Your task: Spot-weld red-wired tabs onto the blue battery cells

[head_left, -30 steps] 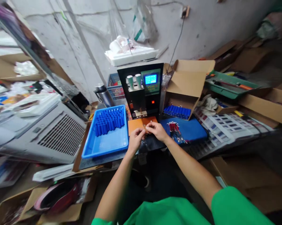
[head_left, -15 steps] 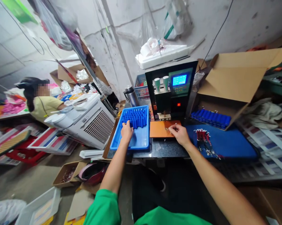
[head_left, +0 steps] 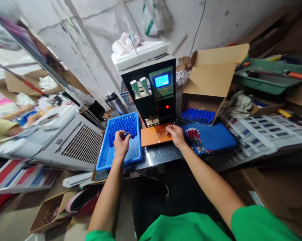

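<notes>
My left hand is closed, fingers and thumb pinched round a blue cylindrical battery cell, just above the blue tray. Inside that tray stand several more blue cells in rows. My right hand is pinched on a thin wire lead with a small whitish tip, over the right part of the orange board. Behind the board stands a black spot-welding machine with a lit blue screen. Right of my right hand, red and black wire leads lie on a blue mat.
An open cardboard box with rows of blue cells sits right of the machine. A steel flask stands behind the tray. At left are a grey air cooler and a person's yellow sleeve.
My left hand has risen from the rows of cells, now with one cell in its fingers. My right hand stays by the orange board. The view has turned to the right.
</notes>
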Demonstrator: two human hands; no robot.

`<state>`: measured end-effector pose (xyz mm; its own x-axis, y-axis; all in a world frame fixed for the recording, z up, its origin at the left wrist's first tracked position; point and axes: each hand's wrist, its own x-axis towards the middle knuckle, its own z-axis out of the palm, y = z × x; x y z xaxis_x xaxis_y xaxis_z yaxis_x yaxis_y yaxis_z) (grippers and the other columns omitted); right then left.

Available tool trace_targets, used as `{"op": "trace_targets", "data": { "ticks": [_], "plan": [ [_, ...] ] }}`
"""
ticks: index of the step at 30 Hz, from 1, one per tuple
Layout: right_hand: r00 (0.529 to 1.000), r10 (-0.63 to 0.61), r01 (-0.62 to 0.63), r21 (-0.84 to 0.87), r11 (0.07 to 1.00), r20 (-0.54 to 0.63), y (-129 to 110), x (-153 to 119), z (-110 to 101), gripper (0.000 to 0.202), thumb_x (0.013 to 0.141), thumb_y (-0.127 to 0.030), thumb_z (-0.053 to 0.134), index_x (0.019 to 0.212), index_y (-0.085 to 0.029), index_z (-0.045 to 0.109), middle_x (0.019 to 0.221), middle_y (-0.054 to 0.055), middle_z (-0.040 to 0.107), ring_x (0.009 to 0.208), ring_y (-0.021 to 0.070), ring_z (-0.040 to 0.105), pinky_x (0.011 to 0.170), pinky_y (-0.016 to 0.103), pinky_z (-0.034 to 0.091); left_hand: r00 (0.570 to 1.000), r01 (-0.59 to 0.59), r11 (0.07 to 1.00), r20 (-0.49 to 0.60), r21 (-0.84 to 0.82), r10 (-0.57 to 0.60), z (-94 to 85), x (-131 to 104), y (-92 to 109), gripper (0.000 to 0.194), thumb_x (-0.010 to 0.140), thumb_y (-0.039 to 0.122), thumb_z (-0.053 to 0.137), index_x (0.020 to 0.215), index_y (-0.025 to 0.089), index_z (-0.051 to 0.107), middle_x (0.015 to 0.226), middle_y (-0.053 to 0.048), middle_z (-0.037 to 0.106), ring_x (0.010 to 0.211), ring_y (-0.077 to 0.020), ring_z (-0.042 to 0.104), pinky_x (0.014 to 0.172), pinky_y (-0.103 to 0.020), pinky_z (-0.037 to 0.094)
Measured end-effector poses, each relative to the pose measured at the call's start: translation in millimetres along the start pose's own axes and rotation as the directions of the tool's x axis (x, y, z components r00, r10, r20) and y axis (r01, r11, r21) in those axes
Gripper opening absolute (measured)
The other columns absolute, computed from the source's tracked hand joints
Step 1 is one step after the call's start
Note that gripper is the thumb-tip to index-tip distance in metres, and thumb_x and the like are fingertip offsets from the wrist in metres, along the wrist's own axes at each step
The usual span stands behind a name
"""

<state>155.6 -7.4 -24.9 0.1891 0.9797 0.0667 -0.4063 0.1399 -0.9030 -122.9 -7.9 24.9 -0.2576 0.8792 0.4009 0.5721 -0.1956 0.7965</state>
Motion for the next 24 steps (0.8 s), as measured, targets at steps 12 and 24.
{"op": "trace_targets", "data": {
  "ticks": [12,24],
  "plan": [
    [1.000,0.010,-0.010,-0.059,0.998,0.006,-9.0,4.2,5.6,0.033,0.067,-0.050,0.073,0.072,-0.020,0.061,0.059,-0.002,0.060,0.056,0.0133,0.055,0.059,0.027,0.044,0.951,0.109,0.965,0.307,-0.237,-0.032,95.2,-22.8,45.8,0.028,0.067,0.035,0.076,0.087,0.017,0.070,0.076,-0.002,0.069,0.070,-0.0159,0.063,0.068,-0.027,0.051],
    [1.000,-0.002,0.004,-0.131,0.991,0.010,-8.7,6.0,10.3,0.034,0.068,-0.052,0.073,0.074,-0.020,0.063,0.061,-0.001,0.061,0.059,0.0148,0.059,0.061,0.028,0.047,0.950,0.090,0.957,0.313,-0.276,0.001,113.6,-35.9,49.2,0.022,0.075,0.039,0.070,0.081,0.018,0.069,0.070,-0.001,0.066,0.066,-0.0158,0.058,0.062,-0.025,0.047]
  ]
}}
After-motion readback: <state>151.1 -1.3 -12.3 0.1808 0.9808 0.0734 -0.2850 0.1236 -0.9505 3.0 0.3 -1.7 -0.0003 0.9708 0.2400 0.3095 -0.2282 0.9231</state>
